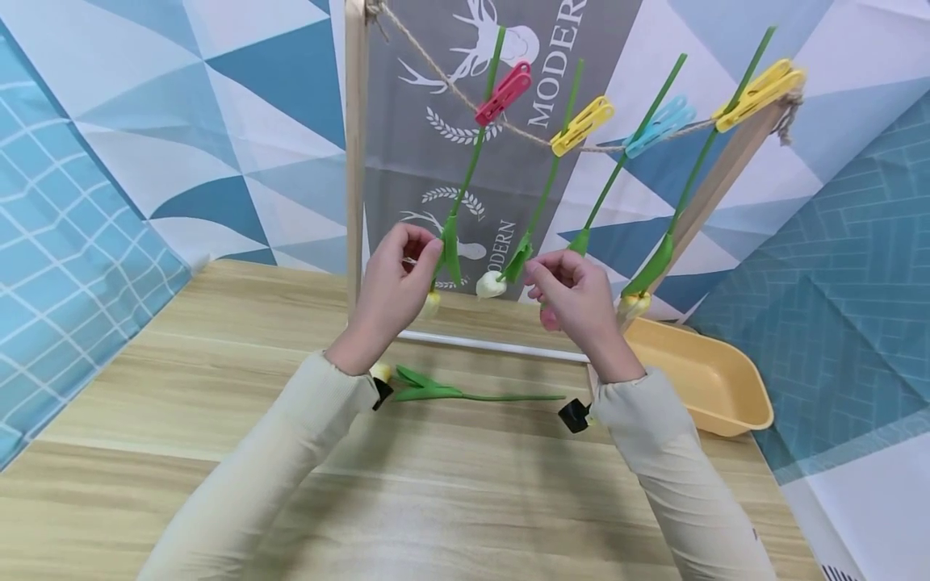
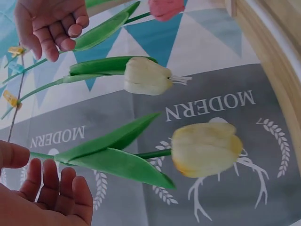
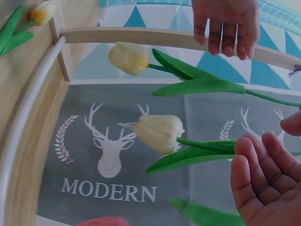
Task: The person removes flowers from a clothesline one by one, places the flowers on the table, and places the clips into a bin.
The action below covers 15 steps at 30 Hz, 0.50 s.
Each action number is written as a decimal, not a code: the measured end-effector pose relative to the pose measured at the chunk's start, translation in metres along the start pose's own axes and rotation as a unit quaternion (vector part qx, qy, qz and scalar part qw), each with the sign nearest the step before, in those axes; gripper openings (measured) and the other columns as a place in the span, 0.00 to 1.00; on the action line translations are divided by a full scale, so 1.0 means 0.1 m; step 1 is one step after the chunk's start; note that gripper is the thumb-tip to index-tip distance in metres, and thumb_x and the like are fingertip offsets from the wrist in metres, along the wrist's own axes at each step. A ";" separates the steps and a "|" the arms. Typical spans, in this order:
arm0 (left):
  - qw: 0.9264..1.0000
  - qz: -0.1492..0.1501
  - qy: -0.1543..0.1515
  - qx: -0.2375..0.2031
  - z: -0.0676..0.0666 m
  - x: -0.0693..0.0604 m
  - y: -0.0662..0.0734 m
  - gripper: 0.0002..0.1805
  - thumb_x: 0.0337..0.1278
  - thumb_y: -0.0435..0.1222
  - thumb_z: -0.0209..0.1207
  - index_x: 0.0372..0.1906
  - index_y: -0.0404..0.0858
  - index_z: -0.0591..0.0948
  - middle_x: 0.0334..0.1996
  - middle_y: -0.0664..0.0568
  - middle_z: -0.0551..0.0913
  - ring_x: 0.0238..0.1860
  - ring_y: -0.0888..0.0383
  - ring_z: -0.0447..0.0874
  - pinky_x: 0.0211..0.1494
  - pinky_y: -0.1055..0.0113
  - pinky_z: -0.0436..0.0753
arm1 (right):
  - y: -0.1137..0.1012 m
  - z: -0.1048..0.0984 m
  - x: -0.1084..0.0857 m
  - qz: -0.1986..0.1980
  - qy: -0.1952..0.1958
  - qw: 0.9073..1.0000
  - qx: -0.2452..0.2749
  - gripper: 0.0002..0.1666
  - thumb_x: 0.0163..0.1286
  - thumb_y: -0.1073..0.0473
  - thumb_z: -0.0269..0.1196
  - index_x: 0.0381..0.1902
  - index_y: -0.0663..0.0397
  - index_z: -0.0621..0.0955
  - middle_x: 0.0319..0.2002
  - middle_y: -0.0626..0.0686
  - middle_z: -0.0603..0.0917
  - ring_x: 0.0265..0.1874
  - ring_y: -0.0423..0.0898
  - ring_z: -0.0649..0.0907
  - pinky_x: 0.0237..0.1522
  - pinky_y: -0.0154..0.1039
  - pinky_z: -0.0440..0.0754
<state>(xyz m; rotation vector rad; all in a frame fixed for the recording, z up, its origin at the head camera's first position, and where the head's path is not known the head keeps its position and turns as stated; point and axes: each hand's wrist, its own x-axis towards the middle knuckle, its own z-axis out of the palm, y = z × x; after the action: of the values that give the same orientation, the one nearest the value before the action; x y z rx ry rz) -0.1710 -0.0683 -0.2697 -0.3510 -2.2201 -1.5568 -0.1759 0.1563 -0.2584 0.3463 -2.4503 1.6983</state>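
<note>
Several tulips hang head-down by pegs from a twine. My left hand (image 1: 395, 278) is beside the leaves of the yellow-white tulip (image 2: 207, 149) under the red peg (image 1: 504, 93); its fingers are loosely bent and grip nothing. My right hand (image 1: 577, 298), fingers relaxed, is between the white tulip (image 3: 160, 133) and the pink tulip (image 2: 166, 8), with no visible grip on either. A yellow peg (image 1: 582, 126) holds the white one, a blue peg (image 1: 659, 127) the pink one. Another yellow peg (image 1: 759, 95) holds the rightmost tulip (image 1: 657, 262).
A loose tulip (image 1: 429, 392) lies on the wooden table (image 1: 407, 500) in front of the wooden frame (image 1: 356, 161). At the right, behind my right forearm, stands a yellow tray (image 1: 748, 395). Patterned cloth (image 1: 276, 105) covers the back and sides.
</note>
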 end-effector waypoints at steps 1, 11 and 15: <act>1.000 0.003 0.000 -0.005 0.01 0.01 0.02 0.11 0.66 0.39 0.50 0.44 0.34 0.73 0.38 0.48 0.75 0.37 0.57 0.73 0.40 0.66 0.73 | -0.02 0.00 0.01 -0.005 0.003 1.000 -0.004 0.17 0.66 0.50 0.60 0.40 0.60 0.80 0.25 0.43 0.81 0.21 0.39 0.79 0.17 0.33 0.76; 1.000 0.002 0.005 -0.023 0.03 0.11 0.08 0.11 0.66 0.39 0.49 0.44 0.35 0.73 0.38 0.48 0.76 0.37 0.57 0.73 0.40 0.67 0.74 | -0.29 0.05 0.15 -0.056 0.032 0.998 -0.002 0.16 0.66 0.52 0.60 0.40 0.60 0.81 0.28 0.47 0.83 0.28 0.43 0.82 0.37 0.33 0.80; 1.000 0.005 0.004 -0.019 0.03 0.18 0.14 0.11 0.66 0.39 0.49 0.44 0.35 0.73 0.38 0.48 0.75 0.37 0.57 0.73 0.40 0.67 0.74 | -0.39 0.09 0.20 -0.067 0.037 0.997 0.027 0.14 0.66 0.54 0.60 0.40 0.60 0.81 0.28 0.47 0.83 0.29 0.42 0.83 0.38 0.33 0.81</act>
<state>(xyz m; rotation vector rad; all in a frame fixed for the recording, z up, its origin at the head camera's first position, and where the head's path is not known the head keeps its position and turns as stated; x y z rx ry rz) -0.1815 -0.0612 -0.2510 -0.3667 -2.1821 -1.5928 -0.1842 0.1328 -0.2210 0.4354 -2.2782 1.6921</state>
